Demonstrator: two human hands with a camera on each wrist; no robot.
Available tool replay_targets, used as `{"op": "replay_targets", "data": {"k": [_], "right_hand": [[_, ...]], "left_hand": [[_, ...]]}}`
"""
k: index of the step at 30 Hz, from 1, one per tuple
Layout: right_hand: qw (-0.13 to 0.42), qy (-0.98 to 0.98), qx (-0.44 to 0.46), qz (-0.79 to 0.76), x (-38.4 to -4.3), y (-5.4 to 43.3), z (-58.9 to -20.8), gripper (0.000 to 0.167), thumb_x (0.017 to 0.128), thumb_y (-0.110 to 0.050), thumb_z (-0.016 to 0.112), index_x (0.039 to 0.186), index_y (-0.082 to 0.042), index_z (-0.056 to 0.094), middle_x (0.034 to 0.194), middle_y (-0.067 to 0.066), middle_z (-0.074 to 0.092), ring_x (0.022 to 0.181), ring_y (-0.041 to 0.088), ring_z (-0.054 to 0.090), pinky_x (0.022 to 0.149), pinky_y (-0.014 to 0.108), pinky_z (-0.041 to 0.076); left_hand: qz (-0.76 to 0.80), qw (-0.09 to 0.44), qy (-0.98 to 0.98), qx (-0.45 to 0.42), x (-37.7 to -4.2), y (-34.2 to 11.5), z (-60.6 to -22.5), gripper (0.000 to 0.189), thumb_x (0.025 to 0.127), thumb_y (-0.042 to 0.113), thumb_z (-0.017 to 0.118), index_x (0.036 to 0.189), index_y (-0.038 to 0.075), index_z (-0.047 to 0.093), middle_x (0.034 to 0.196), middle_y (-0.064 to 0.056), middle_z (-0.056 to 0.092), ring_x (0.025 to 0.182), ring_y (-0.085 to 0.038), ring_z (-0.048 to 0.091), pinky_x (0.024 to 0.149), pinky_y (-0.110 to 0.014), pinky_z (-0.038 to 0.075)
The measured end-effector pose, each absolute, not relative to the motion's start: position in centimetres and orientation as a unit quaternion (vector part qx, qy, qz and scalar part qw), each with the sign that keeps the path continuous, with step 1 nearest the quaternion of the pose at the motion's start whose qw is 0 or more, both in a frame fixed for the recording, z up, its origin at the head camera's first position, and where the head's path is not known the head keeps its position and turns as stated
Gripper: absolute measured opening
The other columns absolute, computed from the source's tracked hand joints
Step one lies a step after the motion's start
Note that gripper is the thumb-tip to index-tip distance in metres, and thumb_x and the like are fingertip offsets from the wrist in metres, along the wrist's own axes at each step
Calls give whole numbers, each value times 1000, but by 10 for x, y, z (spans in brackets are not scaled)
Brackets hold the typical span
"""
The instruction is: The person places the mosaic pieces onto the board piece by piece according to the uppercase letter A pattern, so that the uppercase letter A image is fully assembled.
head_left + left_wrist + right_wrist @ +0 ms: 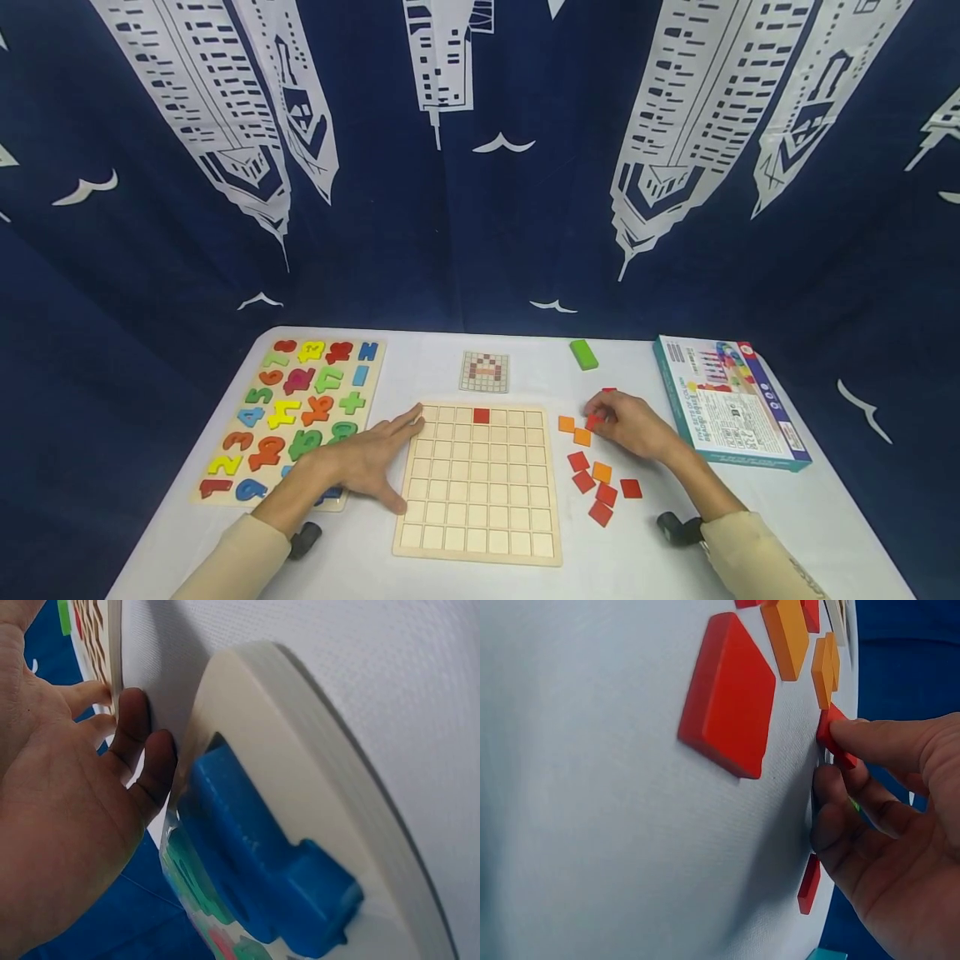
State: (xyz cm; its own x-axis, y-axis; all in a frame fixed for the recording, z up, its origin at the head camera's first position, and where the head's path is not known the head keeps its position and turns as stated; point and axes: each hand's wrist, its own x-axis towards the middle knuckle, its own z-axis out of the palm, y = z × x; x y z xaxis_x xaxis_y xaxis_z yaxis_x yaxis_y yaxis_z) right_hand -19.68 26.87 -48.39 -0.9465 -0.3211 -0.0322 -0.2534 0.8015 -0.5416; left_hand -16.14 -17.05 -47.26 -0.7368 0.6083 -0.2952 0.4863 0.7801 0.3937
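My right hand pinches a red square tile near an orange tile while my left hand, fingers spread, touches the wooden grid board.

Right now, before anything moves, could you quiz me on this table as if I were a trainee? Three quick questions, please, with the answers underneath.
1. True or false: the right hand pinches a red tile.

2. Choose one. The seated tile in the far row of the grid board is:
a) orange
b) red
c) green

3. How many orange tiles lie loose on the table?

Key:
1. True.
2. b.
3. Three, all between the grid board and the right arm.
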Motion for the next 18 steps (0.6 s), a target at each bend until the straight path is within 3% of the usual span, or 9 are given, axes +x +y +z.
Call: {"op": "replay_targets", "data": {"k": [18], "right_hand": [[42,940,-118,-319,-197,260,-477,23,83,-8,67,103,-17,69,99,-1,60,88,18,52,78,34,50]], "left_hand": [[146,212,920,296,-161,-171,-471,126,53,70,73,149,16,13,155,5,-7,137,-29,15,104,-50,27]]}}
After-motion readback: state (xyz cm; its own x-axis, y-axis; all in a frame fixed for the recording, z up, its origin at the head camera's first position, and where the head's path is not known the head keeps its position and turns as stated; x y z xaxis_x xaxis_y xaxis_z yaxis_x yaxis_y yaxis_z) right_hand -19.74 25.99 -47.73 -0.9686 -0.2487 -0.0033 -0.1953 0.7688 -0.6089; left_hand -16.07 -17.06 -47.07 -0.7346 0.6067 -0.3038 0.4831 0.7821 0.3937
